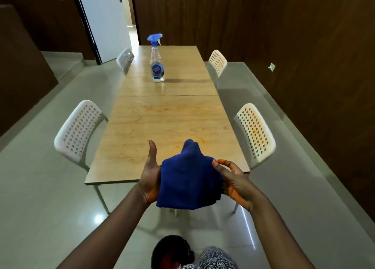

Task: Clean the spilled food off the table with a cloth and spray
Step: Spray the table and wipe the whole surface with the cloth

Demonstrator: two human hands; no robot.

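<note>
Your left hand [151, 179] and right hand [233, 182] hold a folded blue cloth [188, 179] between them, low in the centre of the frame, above the near edge of the tabletop [168, 116]. The left fingers lie under the cloth, thumb straight up; the right fingers [220, 165] are loosely curled against its edge. Faint orange smears mark the wood ahead of the cloth. The spray bottle [156, 61] stands upright well apart, in the upper centre. Four white chairs [79, 130] flank the tabletop.

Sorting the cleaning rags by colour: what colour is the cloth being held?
Dark blue, plain, no pattern; the cloth shows clearly in the head view.
</note>
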